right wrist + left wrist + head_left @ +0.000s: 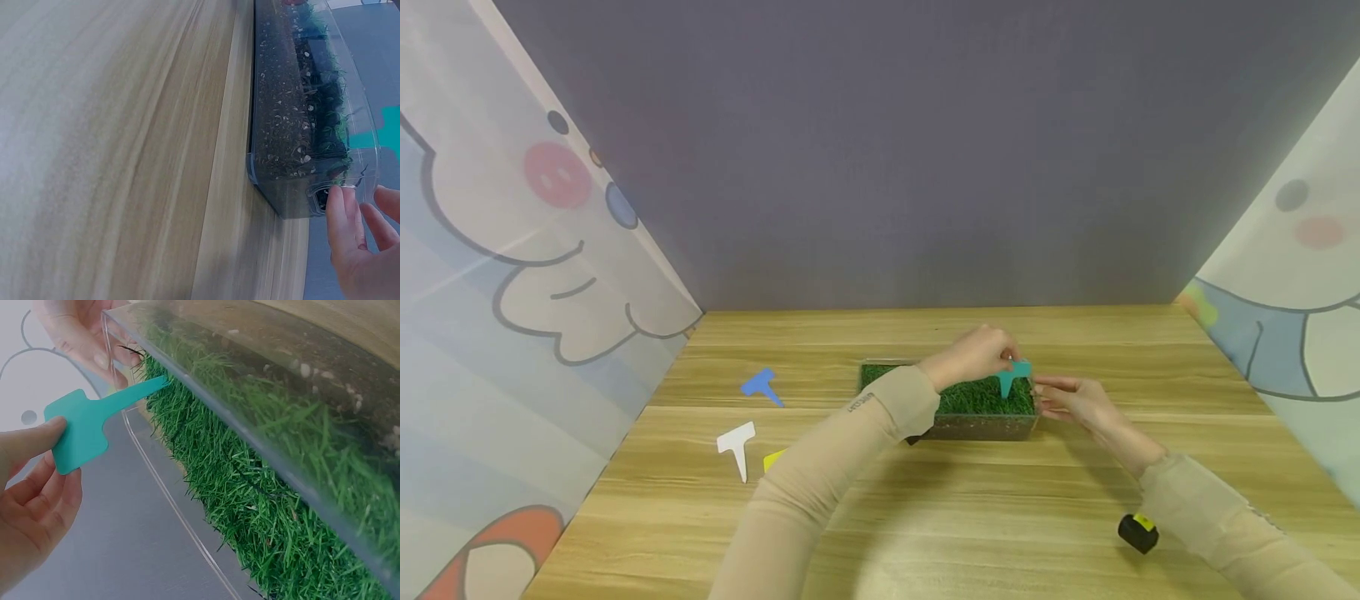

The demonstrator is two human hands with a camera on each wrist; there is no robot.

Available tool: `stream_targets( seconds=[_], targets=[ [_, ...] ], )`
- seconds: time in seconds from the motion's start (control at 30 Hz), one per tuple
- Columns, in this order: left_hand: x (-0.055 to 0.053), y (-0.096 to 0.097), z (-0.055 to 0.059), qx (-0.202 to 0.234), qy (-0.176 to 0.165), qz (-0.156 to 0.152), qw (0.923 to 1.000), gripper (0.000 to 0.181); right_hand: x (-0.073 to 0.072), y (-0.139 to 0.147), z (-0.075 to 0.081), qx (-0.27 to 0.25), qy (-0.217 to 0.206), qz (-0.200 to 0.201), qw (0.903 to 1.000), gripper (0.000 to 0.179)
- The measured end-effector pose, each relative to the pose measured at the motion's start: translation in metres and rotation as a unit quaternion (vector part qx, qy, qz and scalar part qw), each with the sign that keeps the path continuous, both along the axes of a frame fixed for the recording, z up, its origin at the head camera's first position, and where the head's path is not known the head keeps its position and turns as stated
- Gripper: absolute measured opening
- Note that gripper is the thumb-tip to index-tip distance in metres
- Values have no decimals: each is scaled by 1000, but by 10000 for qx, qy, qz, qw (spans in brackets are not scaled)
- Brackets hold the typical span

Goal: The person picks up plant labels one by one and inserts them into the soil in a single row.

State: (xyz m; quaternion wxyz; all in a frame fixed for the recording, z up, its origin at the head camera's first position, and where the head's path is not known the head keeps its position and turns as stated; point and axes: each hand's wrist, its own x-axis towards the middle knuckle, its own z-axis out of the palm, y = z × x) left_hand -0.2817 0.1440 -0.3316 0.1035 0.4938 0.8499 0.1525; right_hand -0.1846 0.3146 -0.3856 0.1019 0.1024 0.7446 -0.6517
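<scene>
In the head view, my left hand (977,357) reaches over a clear box (985,429) of dark soil topped with green grass (970,398). Thumb and fingers pinch the wide head of a teal T-shaped plant label (81,431), whose narrow stem points down into the grass near the box's right end. My right hand (1078,404) is at that end, its extended fingers (340,219) touching the end wall by a cut-out. The left forearm hides part of the box.
Left of the box lie a blue plant label (762,387), a white one (737,446) and a yellow piece (772,459) partly under the left sleeve. A small black object with a yellow patch (1138,533) sits near the right sleeve. A grey wall (880,167) stands behind the wooden table (970,533).
</scene>
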Motion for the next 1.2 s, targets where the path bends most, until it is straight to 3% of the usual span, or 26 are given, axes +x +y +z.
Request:
stream_targets(
  seconds=[0.27,1.2],
  targets=[
    [4,1,-8,-76,-136,13,9999,18,0,0,0,20,-37,-30,10000,50],
    [3,6,-7,-224,-14,124,9997,19,0,-1,-1,79,-49,8,10000,46]
  ],
)
